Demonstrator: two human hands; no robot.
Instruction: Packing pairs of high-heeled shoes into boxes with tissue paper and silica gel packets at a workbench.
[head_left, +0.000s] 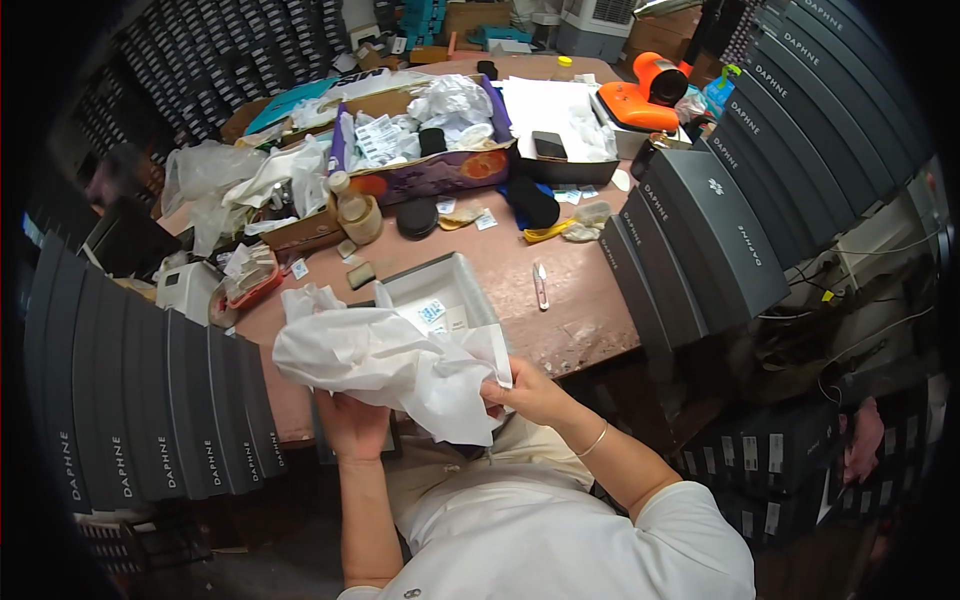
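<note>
We see both hands gripping a crumpled sheet of white tissue paper [385, 365] over the near edge of the desk [575, 310]. Our left hand [352, 420] clutches it from beneath; our right hand [530, 393] pinches its right edge, apparently to spread it. Just behind it sits an open grey box [440, 290] holding small white packets, within easy reach. Stacks of flat dark grey boxes [700, 230] with white lettering flank us.
</note>
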